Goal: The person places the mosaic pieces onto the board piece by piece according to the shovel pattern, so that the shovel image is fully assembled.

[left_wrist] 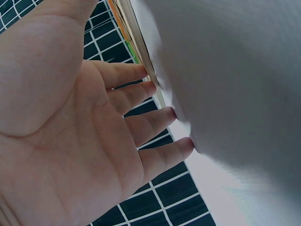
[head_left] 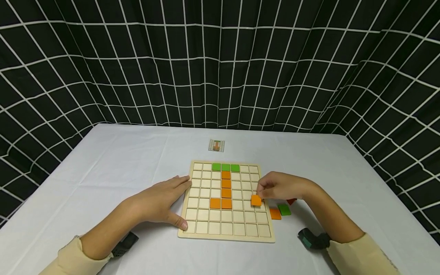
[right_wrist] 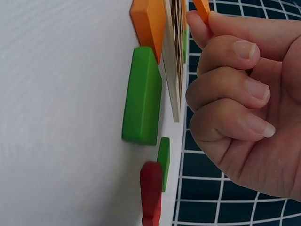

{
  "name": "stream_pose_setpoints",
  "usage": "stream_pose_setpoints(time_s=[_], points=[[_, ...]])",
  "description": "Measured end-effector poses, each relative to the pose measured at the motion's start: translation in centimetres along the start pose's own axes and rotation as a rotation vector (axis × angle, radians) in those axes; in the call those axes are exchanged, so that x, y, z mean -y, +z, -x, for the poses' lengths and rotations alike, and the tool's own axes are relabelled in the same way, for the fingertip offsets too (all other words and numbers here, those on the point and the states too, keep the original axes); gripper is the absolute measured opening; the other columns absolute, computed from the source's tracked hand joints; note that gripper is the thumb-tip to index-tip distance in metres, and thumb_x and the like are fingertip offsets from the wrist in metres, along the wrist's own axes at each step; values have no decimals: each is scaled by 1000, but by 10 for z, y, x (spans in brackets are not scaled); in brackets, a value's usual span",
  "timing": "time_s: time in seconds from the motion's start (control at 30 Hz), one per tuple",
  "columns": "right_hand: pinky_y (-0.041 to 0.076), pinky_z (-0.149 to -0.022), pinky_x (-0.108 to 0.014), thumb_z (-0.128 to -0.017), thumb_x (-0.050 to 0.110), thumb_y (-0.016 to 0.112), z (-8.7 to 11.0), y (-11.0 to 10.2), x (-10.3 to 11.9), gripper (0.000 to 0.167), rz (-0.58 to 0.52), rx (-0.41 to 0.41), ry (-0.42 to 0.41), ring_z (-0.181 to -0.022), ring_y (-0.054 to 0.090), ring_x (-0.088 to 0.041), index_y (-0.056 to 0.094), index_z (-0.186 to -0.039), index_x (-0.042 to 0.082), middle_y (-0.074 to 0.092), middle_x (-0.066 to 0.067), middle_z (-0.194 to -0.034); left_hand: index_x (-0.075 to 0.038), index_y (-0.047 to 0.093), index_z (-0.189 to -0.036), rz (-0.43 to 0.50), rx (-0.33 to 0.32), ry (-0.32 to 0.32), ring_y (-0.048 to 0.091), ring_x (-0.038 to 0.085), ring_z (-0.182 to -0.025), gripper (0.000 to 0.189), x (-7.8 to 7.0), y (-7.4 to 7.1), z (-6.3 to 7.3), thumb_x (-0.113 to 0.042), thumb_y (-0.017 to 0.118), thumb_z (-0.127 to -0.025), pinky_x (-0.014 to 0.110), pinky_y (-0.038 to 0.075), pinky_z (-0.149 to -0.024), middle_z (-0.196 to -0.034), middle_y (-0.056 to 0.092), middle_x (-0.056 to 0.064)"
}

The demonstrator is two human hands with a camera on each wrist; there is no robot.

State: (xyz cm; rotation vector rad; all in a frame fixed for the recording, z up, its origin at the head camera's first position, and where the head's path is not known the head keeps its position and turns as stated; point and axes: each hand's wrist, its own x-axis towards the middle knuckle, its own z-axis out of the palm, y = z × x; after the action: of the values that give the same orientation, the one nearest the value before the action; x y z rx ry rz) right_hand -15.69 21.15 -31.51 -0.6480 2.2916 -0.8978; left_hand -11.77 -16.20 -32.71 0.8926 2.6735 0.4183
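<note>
A wooden grid board (head_left: 209, 227) lies on the white-covered table. Three green tiles (head_left: 225, 167) fill cells along its far row, and several orange tiles (head_left: 226, 183) run down the column below the middle one, with one more beside the lowest. My left hand (head_left: 156, 200) lies at the board's left edge, fingers spread, thumb on its near left corner. Between thumb and forefinger, my right hand (head_left: 283, 186) pinches an orange tile (head_left: 256, 200) over the board's right side. In the right wrist view that tile (right_wrist: 202, 8) shows at the fingertips, the other fingers curled in.
Right of the board lie a loose orange tile (head_left: 275, 214), a green tile (head_left: 284, 209) and a red piece (head_left: 291, 201), partly behind my right hand. A small picture card (head_left: 216, 145) of a grid pattern lies beyond the board. Black white-lined curtains (head_left: 213, 68) surround the table.
</note>
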Motion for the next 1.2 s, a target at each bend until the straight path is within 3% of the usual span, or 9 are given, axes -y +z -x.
stream_pose_setpoints(time_s=[0.4, 0.93, 1.2], points=[[36, -68, -33, -96, 9, 62, -10, 7, 8, 16, 25, 8, 11, -72, 49, -18, 66, -81, 7, 50, 2, -69, -2, 32, -156, -3, -6, 3, 23, 39, -148, 122, 1, 2, 0, -73, 75, -66, 55, 25, -116, -163, 25, 14], [34, -60, -28, -95, 7, 64, -19, 14, 18, 13, -3, 27, -9, -63, 44, -15, 68, -83, 5, 47, 2, -65, -1, 33, -155, -18, -11, 7, 24, 40, -147, 123, 0, 2, -1, -74, 75, -66, 54, 26, -116, -162, 26, 15], [36, -64, -32, -94, 11, 66, -23, 17, 19, 13, 20, 22, 24, -69, 48, -17, 69, -82, 10, 53, 2, -69, 0, 33, -155, -13, -12, 9, 24, 41, -147, 123, 0, 0, 0, -74, 74, -66, 55, 26, -116, -162, 26, 17]])
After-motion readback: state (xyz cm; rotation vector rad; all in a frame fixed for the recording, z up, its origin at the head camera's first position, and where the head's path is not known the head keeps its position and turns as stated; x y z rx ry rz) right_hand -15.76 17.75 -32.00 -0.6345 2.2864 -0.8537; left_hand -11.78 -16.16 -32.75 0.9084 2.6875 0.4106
